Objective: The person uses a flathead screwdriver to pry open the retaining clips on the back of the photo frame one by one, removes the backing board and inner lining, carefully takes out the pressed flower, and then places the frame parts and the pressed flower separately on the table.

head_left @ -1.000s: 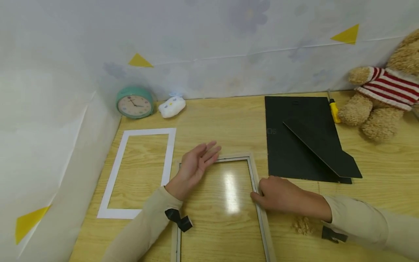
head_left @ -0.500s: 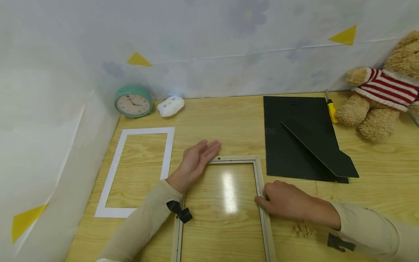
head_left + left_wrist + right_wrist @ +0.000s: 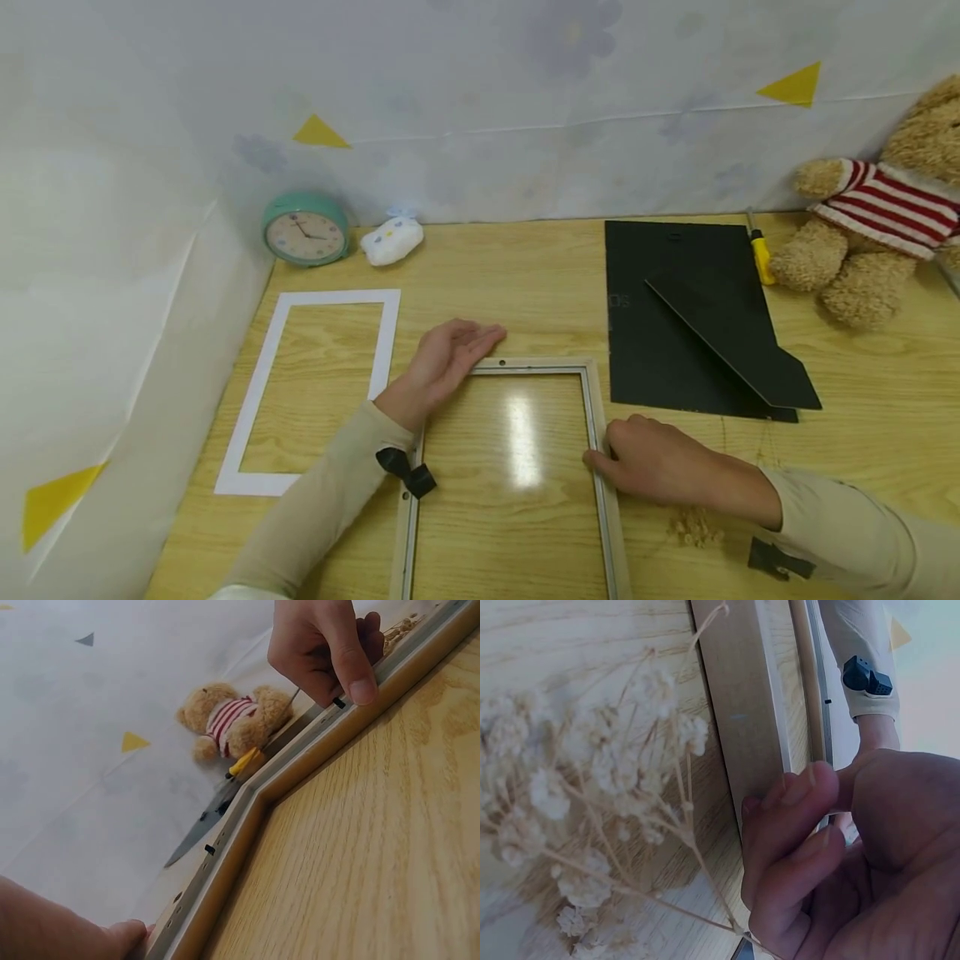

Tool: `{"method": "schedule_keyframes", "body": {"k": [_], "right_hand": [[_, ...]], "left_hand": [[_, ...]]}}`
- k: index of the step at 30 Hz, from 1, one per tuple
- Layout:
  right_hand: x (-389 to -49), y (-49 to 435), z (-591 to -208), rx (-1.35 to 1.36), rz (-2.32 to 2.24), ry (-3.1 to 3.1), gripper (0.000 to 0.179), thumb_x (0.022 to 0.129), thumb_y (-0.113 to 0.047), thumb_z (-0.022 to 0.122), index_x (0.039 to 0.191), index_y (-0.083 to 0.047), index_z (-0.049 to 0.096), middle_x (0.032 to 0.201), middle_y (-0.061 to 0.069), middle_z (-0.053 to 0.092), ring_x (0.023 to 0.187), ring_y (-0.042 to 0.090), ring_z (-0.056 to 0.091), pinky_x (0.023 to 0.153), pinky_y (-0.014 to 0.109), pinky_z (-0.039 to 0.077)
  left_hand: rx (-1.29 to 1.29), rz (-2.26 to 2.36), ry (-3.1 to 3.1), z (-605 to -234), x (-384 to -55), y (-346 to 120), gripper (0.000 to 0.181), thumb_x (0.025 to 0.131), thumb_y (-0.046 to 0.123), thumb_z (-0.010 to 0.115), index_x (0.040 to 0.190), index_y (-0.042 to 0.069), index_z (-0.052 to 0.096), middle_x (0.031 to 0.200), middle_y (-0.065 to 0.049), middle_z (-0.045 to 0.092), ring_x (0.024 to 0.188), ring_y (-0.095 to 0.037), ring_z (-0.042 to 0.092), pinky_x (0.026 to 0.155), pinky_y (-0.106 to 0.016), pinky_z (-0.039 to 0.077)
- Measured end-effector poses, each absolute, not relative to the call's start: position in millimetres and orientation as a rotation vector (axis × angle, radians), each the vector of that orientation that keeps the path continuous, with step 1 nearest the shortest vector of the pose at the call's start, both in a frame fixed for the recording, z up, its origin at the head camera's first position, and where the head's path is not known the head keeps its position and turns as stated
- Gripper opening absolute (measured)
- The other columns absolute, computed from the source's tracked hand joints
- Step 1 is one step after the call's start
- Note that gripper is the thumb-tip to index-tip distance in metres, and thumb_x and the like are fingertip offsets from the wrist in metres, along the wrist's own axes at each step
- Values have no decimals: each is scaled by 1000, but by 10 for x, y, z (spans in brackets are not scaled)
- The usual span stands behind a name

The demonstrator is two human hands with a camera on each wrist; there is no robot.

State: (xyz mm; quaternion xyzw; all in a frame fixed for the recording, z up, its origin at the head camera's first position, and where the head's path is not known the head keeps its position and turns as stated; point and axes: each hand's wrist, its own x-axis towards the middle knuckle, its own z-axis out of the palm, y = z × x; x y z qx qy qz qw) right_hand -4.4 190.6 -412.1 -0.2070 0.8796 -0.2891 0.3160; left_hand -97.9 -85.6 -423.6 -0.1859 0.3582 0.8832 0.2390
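A light wooden picture frame [image 3: 540,365] lies on the table with its grooved inner edge facing up; its near end is cut off in the head view. My left hand [image 3: 442,367] rests at its far left corner, fingers straight and together along the outside of the far rail. With the thumb on top and the fingers curled against the outer side, my right hand [image 3: 656,460] pinches the right rail. In the left wrist view the right thumb [image 3: 361,688] lies on the rail. Dried flowers [image 3: 615,765] lie beside the right hand.
A white paper mat [image 3: 387,342] lies to the left. The black backing board [image 3: 648,358] with its stand leg [image 3: 738,350] is at the right rear. Further back are a yellow screwdriver [image 3: 761,257], teddy bear [image 3: 888,212], green clock [image 3: 306,233] and white plush [image 3: 392,242].
The frame's far right corner has shifted slightly right, with the right hand moving along. The left hand's fingers have drawn together against the far rail.
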Motion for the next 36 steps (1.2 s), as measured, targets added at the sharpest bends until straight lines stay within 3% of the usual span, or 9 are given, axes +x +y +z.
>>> {"method": "schedule_keyframes", "body": {"k": [8,15,28,32,36], "right_hand": [[-46,1912,-4118,-526,-750,2332,55,101,-28,59,50,-25,39,44,-14,24,40,4,17,42,23,21],[-56,1923,-4104,-535,-746,2328,55,101,-27,58,50,-25,38,44,-14,24,40,4,16,42,23,21],[-83,1963,-4098,-539,-755,2307,54,101,-27,60,50,-25,40,43,-14,25,39,4,18,42,22,23],[-111,1959,-4021,-492,-752,2276,53,102,-30,59,51,-22,46,42,-11,31,34,5,28,42,25,33],[-264,1978,-3842,-465,-680,2387,42,102,-35,58,65,-15,60,47,-4,42,37,11,40,42,29,35]], "left_hand": [[-514,2428,905,-4066,-977,-905,67,106,7,34,155,-7,-9,159,-37,3,148,-43,19,118,-39,26],[-533,2462,782,-4018,-936,-917,73,105,8,35,155,-2,-17,159,-35,-8,150,-45,9,120,-43,20],[-532,2457,797,-4010,-802,-871,69,104,9,35,154,-9,-9,159,-35,-1,150,-45,11,120,-42,20],[-495,2445,876,-3972,-758,-871,66,103,7,34,154,-10,-4,159,-36,0,149,-44,11,120,-42,20],[-434,2430,1007,-3913,-779,-895,62,103,6,33,154,-10,2,159,-35,0,150,-44,12,120,-41,21]]}}
